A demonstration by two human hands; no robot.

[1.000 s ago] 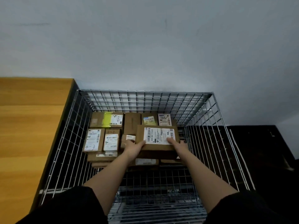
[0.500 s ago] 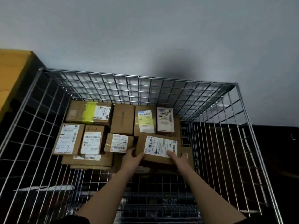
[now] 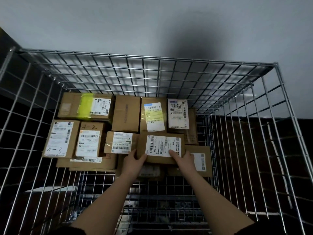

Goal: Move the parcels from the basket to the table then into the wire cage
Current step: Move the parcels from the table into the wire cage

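I see my left hand [image 3: 133, 162] and right hand [image 3: 184, 158] with fingers curled on the near corners of a brown cardboard parcel [image 3: 160, 147] with a white barcode label, low inside the wire cage [image 3: 152, 73], atop other parcels. Roughly eleven parcels show; lower ones are partly hidden.

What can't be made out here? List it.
Head view only:
- Whether the held parcel already rests on the boxes below: its own body hides the underside.
- The parcel beneath the left hand: shadowed, label unreadable.
- The label on the parcel behind the right hand: partly covered.
- Small label print: too small.
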